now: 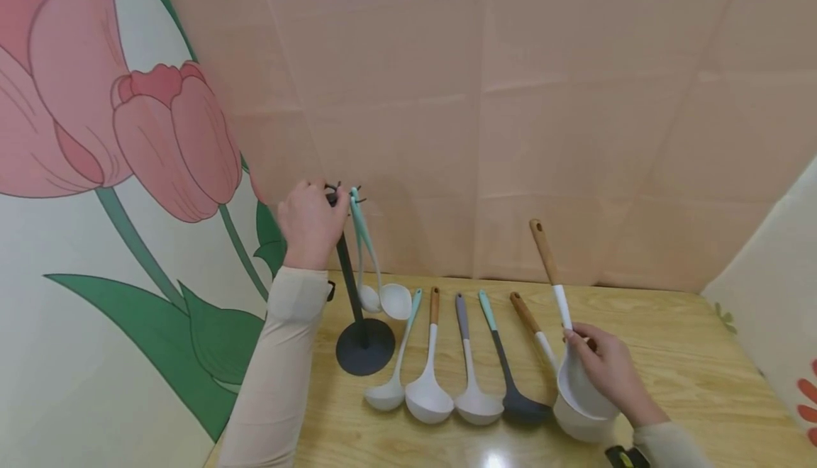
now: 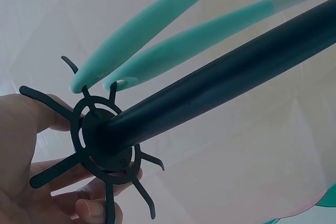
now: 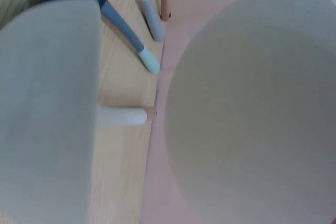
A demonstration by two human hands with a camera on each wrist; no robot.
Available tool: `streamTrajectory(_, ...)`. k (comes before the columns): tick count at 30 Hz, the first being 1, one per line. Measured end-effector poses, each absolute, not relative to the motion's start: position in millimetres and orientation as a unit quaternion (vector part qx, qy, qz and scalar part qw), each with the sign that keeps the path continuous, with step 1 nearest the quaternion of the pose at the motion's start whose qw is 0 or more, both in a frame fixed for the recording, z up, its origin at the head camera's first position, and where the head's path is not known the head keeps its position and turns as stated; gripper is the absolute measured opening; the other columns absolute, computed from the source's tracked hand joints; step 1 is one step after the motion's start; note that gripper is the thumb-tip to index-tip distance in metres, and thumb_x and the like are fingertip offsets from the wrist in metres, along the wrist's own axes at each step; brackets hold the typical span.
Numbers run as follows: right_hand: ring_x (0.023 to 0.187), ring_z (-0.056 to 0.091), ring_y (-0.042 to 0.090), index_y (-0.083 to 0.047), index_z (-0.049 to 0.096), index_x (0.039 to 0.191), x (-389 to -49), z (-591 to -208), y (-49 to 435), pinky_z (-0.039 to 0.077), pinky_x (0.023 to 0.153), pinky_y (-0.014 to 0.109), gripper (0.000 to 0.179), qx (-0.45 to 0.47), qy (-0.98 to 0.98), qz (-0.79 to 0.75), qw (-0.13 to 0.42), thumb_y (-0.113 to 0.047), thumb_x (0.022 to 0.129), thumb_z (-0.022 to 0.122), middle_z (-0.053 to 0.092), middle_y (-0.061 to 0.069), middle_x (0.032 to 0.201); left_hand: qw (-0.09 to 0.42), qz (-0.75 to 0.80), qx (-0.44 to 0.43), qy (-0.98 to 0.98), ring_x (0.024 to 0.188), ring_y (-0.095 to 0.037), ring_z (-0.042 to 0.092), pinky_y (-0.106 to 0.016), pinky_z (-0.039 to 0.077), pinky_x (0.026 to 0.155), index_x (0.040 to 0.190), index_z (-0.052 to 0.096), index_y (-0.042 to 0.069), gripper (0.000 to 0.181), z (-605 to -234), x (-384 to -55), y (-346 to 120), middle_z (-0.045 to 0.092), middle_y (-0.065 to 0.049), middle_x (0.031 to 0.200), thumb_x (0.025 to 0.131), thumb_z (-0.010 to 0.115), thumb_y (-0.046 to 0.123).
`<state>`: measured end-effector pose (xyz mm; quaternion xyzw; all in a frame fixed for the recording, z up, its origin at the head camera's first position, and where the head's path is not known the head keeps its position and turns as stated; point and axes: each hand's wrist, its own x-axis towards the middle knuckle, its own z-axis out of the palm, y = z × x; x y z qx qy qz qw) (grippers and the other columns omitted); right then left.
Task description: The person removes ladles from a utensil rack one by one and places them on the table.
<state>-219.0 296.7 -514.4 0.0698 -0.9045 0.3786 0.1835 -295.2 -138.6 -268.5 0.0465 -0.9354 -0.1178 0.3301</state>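
At the left, a black utensil stand [image 1: 365, 347] rises from a round base to a ring of hooks [image 2: 109, 187]. My left hand [image 1: 310, 220] holds the top of it, fingers around the hook ring. Two ladles with turquoise handles [image 2: 210, 47] hang side by side from neighbouring hooks. Over on the right, my right hand [image 1: 603, 365] grips a white ladle [image 1: 562, 305] by its stem just above the bowl. Its wooden handle points up, and its bowl fills much of the right wrist view. Below it, another wooden-handled white ladle [image 1: 584, 422] lies on the table, partly covered.
A row of ladles lies on the wooden table [image 1: 689, 354], handles toward the back: a turquoise-handled one [image 1: 386, 396], a wooden-handled one [image 1: 430, 400], a grey-handled one [image 1: 479, 405] and a dark one [image 1: 525, 409]. A pink-beige sheet [image 1: 574, 135] hangs behind; a tulip-painted wall [image 1: 64, 241] stands left.
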Motion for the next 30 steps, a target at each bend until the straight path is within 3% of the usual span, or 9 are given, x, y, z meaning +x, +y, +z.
streamTrajectory(9,0.06,0.049,0.0,0.003,0.071,0.11,-222.5,-513.5,323.7,0.041,0.049,0.025,0.025,0.061,-0.923,0.347,0.157,-0.018,0.101,0.06,0.069,0.007,0.08,0.341,-0.112,0.042,-0.933,0.069,-0.032,0.059,-0.046,0.05,0.063,0.09,0.07,0.005,0.043,-269.1,-295.3,-137.7,0.061,-0.012,0.081,0.098,0.053,0.044)
streamTrajectory(17,0.06,0.05,0.0,0.008,0.069,0.112,-227.5,-519.6,343.8,0.042,0.051,0.025,0.029,0.061,-0.931,0.331,0.144,-0.016,0.101,0.059,0.072,0.02,0.097,0.336,-0.111,0.047,-0.934,0.071,-0.032,0.06,-0.047,0.05,0.064,0.092,0.07,0.005,0.044,-268.2,-294.6,-138.0,0.062,-0.012,0.082,0.098,0.051,0.044)
streamTrajectory(30,0.061,0.051,0.001,0.009,0.069,0.112,-231.5,-528.4,362.7,0.042,0.053,0.025,0.03,0.058,-0.935,0.322,0.133,-0.017,0.101,0.058,0.073,0.018,0.094,0.331,-0.116,0.048,-0.935,0.078,-0.035,0.063,-0.051,0.05,0.072,0.096,0.071,0.005,0.044,-268.0,-295.0,-138.8,0.065,-0.014,0.088,0.098,0.051,0.044)
